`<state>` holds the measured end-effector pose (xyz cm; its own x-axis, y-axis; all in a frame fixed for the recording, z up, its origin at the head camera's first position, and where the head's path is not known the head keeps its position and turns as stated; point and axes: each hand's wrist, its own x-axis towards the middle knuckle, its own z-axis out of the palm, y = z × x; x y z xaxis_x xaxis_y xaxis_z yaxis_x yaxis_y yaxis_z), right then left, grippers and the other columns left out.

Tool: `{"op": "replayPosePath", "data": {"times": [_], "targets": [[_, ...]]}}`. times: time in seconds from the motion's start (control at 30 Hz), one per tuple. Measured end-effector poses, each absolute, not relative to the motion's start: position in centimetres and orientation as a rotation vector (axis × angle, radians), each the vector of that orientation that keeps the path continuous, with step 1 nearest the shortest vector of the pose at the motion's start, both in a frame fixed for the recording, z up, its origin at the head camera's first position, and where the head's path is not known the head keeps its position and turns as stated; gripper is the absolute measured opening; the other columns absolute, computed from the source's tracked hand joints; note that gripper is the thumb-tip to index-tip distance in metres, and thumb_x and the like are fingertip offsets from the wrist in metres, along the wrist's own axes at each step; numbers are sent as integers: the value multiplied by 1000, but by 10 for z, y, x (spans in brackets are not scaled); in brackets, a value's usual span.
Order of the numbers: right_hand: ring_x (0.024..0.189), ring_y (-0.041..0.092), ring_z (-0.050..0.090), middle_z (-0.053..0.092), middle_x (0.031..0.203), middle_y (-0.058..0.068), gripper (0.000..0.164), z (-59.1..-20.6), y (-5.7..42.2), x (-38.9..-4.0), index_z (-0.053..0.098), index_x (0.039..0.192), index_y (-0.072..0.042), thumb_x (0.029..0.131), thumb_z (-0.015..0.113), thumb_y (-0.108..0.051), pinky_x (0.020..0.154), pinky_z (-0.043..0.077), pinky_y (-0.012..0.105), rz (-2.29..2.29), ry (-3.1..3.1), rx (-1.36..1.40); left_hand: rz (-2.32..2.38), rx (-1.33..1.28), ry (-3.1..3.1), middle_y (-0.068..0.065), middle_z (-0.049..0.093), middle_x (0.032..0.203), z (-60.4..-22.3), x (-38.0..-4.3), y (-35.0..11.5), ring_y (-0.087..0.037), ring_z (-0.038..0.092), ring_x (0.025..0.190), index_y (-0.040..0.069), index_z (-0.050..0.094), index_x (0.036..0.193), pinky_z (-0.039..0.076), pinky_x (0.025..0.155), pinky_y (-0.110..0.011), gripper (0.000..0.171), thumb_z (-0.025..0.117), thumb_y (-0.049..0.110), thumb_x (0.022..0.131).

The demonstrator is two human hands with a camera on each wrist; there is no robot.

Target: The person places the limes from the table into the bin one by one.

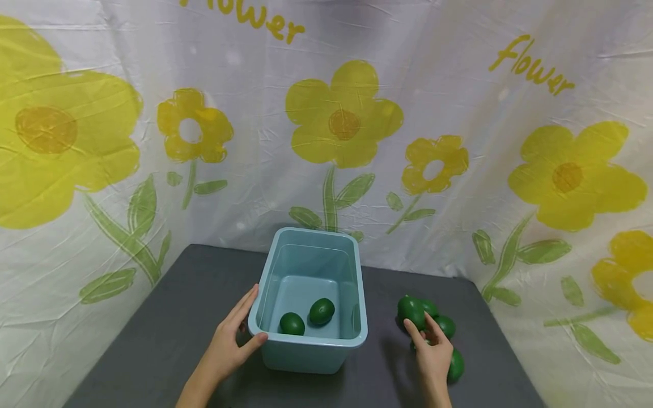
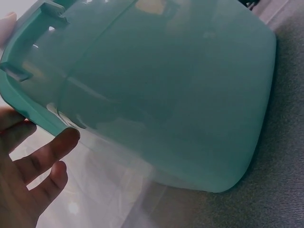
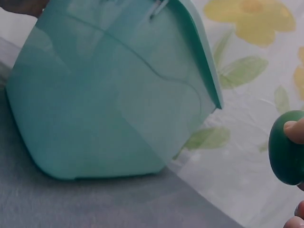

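Note:
A light blue plastic bin (image 1: 310, 358) stands on the dark table, its wall (image 2: 171, 95) filling much of the left wrist view. My left hand (image 1: 228, 343) holds its near left corner, thumb on the front rim and fingers along the left side. Two green avocados (image 1: 322, 311) lie on the bin's floor. To the right, my right hand (image 1: 433, 358) pinches another avocado (image 1: 410, 311) between thumb and fingers; this avocado (image 3: 284, 154) shows at the right edge of the right wrist view. Several more avocados (image 1: 456, 365) sit beside and behind that hand, partly hidden.
The table (image 1: 178, 317) has a dark grey cover. A white cloth (image 1: 245, 209) with yellow flowers hangs behind and around it. The bin's tall right wall (image 3: 109, 109) stands between its inside and the avocado group.

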<state>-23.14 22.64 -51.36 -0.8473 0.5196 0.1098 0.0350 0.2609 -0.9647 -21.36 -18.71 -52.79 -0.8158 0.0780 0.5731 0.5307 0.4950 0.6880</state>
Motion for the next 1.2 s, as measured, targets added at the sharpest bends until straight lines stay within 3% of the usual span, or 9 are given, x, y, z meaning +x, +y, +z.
{"op": "replayPosePath", "data": {"times": [0.2,0.3,0.47,0.97,1.2], "targets": [[86,5,55,67,122,1,67,-508,215,-236,64,148,-13,90,87,-38,68,47,19,1697,-2085,-472,-1281,-496,-2270,-8,44,167,-528,-213,-187,-5,52,99,16,38,166,42,73,-22,86,80,23,92],[87,7,55,66,120,-4,67,-505,211,-239,64,148,-15,90,87,-37,71,47,19,1731,-2078,-459,-1279,-497,-2256,-9,45,166,-528,-213,-186,-5,52,99,14,39,166,42,73,-22,85,80,25,92],[97,5,57,67,131,0,65,-501,204,-243,65,148,-17,91,87,-36,82,46,16,1769,-2052,-437,-1271,-514,-2237,-11,45,166,-528,-214,-186,-5,51,99,11,39,165,42,73,-21,85,79,24,92],[104,4,62,68,133,2,59,-490,185,-246,67,145,-15,92,86,-31,90,47,10,1776,-1997,-331,-1306,-493,-2231,-10,45,166,-528,-210,-184,-6,51,104,15,38,166,44,71,-28,84,79,24,93],[96,7,59,68,132,4,56,-485,177,-250,68,144,-13,93,85,-28,80,48,16,1735,-2012,-273,-1297,-505,-2229,-11,46,165,-526,-210,-185,-6,51,105,15,38,166,44,70,-30,85,79,24,92]]}}
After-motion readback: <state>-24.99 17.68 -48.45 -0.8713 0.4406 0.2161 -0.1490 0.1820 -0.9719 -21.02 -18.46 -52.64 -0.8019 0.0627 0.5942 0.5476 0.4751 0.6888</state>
